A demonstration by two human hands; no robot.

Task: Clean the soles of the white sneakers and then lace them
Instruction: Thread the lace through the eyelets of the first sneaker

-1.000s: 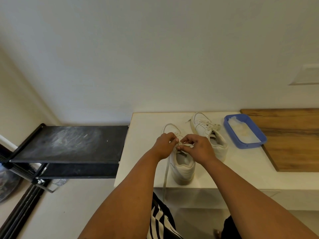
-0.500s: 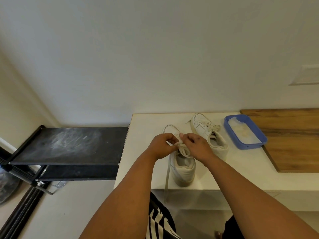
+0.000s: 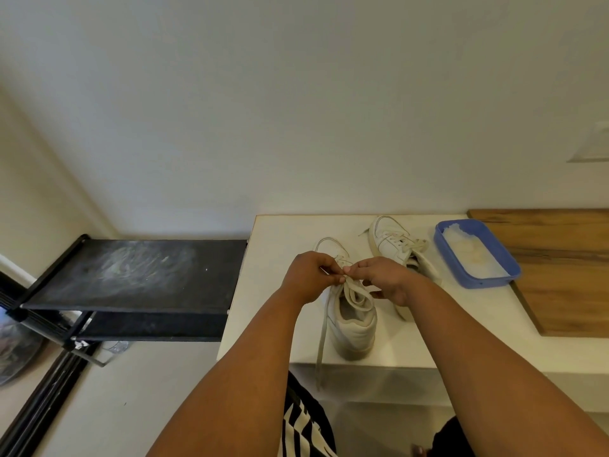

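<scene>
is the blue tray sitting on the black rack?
No, the blue tray sits on the white table, right of the two sneakers, while the black rack stands off to the left.

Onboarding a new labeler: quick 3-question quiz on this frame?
1. True or false: both hands pinch the lace of the near sneaker.
2. What sits right of the far sneaker? A) blue tray B) brush C) bottle
3. Fill in: a loose lace end hangs over the table's ____ edge.

Key: 1 true; 2 A; 3 front.
</scene>
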